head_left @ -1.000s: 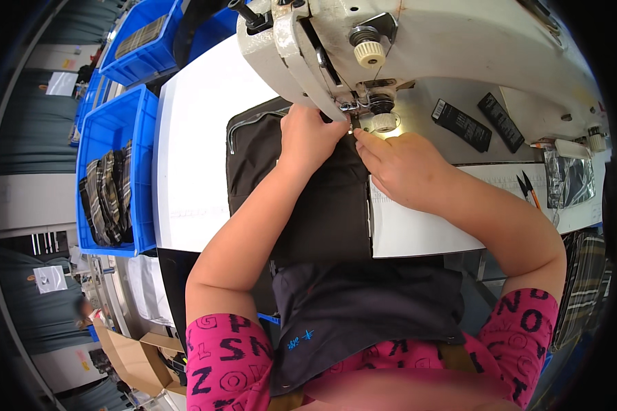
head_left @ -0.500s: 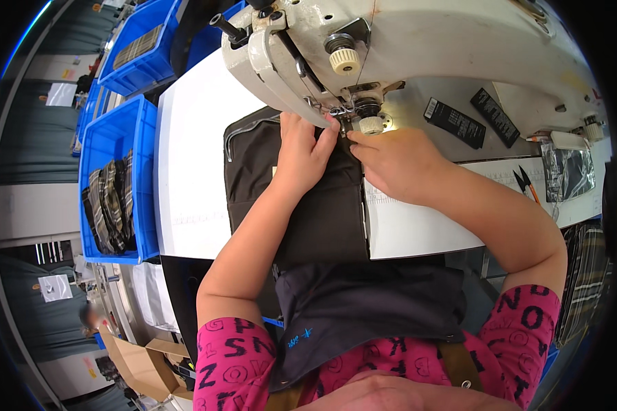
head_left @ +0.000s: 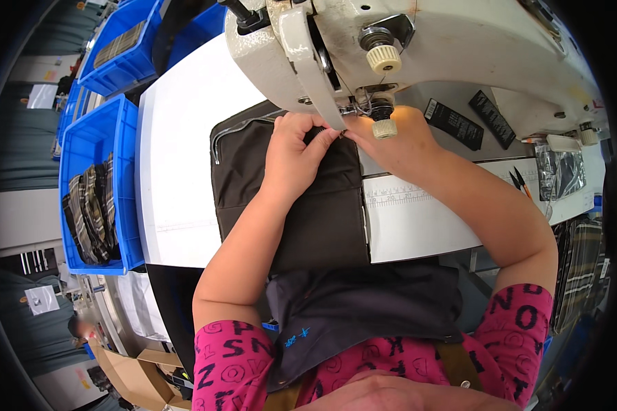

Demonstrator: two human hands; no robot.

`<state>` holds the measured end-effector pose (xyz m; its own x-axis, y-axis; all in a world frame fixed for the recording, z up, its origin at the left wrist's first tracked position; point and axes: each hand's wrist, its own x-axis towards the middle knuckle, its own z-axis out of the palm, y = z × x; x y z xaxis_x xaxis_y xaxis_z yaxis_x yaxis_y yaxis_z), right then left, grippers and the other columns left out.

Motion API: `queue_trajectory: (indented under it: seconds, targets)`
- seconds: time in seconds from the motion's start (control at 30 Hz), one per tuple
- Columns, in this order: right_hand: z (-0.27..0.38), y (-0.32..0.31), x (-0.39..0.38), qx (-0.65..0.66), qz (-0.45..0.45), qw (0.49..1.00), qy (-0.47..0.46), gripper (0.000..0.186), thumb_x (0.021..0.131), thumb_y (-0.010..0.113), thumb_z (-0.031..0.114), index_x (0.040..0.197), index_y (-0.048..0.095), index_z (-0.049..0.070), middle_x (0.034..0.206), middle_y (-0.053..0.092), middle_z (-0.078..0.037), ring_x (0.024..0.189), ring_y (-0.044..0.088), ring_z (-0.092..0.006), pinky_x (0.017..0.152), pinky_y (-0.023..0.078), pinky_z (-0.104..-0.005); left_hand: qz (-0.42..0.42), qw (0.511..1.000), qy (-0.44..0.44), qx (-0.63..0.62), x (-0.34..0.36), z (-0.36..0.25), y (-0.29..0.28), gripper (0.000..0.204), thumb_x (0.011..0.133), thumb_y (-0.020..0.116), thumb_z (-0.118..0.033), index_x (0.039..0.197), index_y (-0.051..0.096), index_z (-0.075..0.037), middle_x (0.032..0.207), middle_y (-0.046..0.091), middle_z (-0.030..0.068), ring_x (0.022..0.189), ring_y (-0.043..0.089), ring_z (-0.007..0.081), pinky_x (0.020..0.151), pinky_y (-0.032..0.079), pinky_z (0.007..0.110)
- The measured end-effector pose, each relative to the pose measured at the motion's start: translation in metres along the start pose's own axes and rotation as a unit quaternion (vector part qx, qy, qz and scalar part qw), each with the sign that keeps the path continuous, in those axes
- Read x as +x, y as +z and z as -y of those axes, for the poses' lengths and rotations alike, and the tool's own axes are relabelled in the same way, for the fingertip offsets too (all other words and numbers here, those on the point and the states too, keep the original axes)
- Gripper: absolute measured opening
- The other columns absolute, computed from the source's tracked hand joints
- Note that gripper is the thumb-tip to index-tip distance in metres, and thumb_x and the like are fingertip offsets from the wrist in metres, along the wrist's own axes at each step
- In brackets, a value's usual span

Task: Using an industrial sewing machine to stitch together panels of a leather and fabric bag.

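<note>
The left hand [head_left: 291, 154] lies on the dark brown fabric piece [head_left: 301, 205], its fingers [head_left: 315, 147] curled narrow and pinching the cloth's upper edge right at the needle area of the white sewing machine [head_left: 418, 48]. The right hand [head_left: 397, 140] rests just beside it, its fingers meeting the left fingers at the same edge under the machine head; they are partly hidden by the cream knob [head_left: 384, 127], so how tightly they close cannot be told. The fabric piece spreads flat on the white tabletop [head_left: 178, 192] below both sets of fingers and runs back toward the person's lap, with a silver zipper [head_left: 243, 127] along its far left corner, just left of the left fingers. Well to the left of the fingers stands a blue bin [head_left: 96, 144] holding plaid pieces. To the right of the right fingers lie black labels [head_left: 456, 123].
</note>
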<state>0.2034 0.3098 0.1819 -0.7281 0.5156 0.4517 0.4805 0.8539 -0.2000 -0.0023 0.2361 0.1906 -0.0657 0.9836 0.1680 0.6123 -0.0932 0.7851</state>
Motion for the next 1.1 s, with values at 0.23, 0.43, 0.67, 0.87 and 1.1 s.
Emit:
queue_trajectory:
  seconds: [0.23, 0.43, 0.67, 0.87, 1.1]
  targets:
    - [0.003, 0.001, 0.0, -0.018, -0.049, 0.998, -0.023, 0.013, 0.097, 0.066, 0.022, 0.103, 0.074, 0.014, 0.067, 0.065, -0.007, 0.061, 0.068, -0.0279, 0.051, 0.052, -0.0414, -0.02, 1.0, -0.02, -0.011, 0.002, -0.009, -0.003, 0.012, 0.099, 0.075, -0.012, 0.102, 0.071, -0.001, 0.096, 0.072, -0.0005, 0.091, 0.062, 0.0096, 0.087, 0.049, 0.027]
    - [0.005, -0.007, -0.003, -0.08, -0.009, 0.996, -0.039, 0.03, 0.09, 0.072, 0.019, 0.12, 0.068, 0.016, 0.079, 0.066, -0.002, 0.067, 0.066, -0.0232, 0.056, 0.05, -0.0356, -0.01, 0.992, -0.059, -0.108, 0.001, 0.0, 0.0, 0.013, 0.096, 0.075, -0.017, 0.102, 0.068, -0.008, 0.095, 0.076, 0.0011, 0.092, 0.064, 0.018, 0.105, 0.038, 0.036]
    - [0.007, -0.006, 0.002, 0.02, -0.022, 1.0, 0.003, 0.019, 0.089, 0.068, 0.015, 0.107, 0.07, 0.017, 0.084, 0.069, -0.006, 0.073, 0.07, -0.0281, 0.062, 0.056, -0.0412, -0.006, 0.989, -0.034, -0.142, 0.006, 0.002, 0.003, 0.011, 0.097, 0.073, -0.016, 0.099, 0.065, -0.009, 0.089, 0.073, -0.0007, 0.086, 0.064, 0.0152, 0.106, 0.034, 0.034]
    - [-0.007, -0.013, -0.004, -0.066, 0.012, 0.995, -0.072, 0.023, 0.081, 0.074, 0.017, 0.104, 0.069, 0.018, 0.074, 0.065, -0.005, 0.07, 0.068, -0.029, 0.06, 0.055, -0.0417, -0.02, 0.992, -0.031, -0.125, 0.002, -0.004, 0.002, 0.008, 0.096, 0.072, -0.013, 0.101, 0.067, -0.01, 0.093, 0.073, -0.0009, 0.088, 0.063, 0.0167, 0.101, 0.037, 0.033]
    - [-0.013, -0.034, -0.007, -0.079, 0.019, 0.991, -0.108, 0.018, 0.08, 0.074, 0.017, 0.096, 0.067, 0.017, 0.068, 0.06, -0.007, 0.065, 0.065, -0.0286, 0.059, 0.054, -0.0424, -0.112, 0.958, 0.19, 0.182, -0.002, -0.013, -0.001, 0.017, 0.082, 0.072, 0.0, 0.094, 0.074, -0.012, 0.106, 0.073, -0.0033, 0.102, 0.06, 0.0259, 0.09, 0.042, 0.041]
